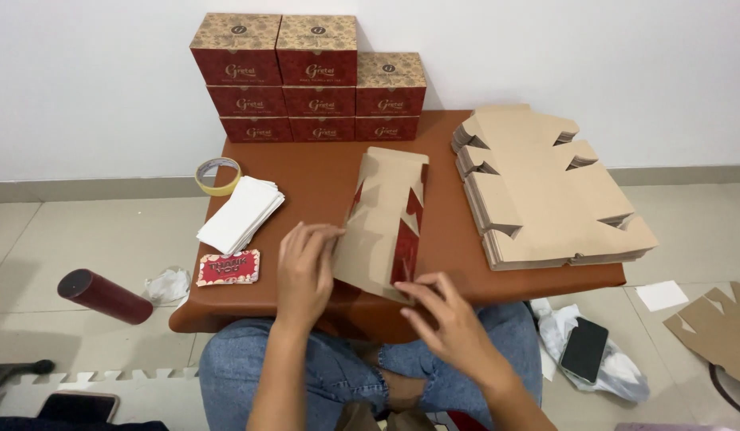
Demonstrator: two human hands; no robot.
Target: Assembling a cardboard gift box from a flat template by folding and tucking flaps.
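Down on the tiled floor at the far left lies a dark red cylinder (105,296) on its side, with a crumpled bit of white wrapping (167,284) just beside the table edge. On the low brown table (322,172) a roll of yellowish tape (218,175) sits near the left corner, then a fanned stack of white paper sheets (241,213), and below that a small red card (228,268) with a scalloped edge. At the back, against the wall, stand finished red boxes with patterned tan lids (310,78), stacked in three columns (the right-hand column is one box lower). The person's left hand (304,274) lies with fingers spread and curled over the left edge of a flat unfolded box blank (383,223), kraft brown on the side facing up with glossy red showing through its cut-outs; the blank lies at the middle of the table, running from the near edge toward the stacked boxes. The right hand (445,315) pinches the blank's near lower corner between thumb and fingertips. Further right a thick pile of flat kraft blanks (545,191) rests on the table's right end. On the floor beyond, a dark phone (584,349) lies on crumpled white plastic, and loose cardboard pieces (717,327) sit at the far right.
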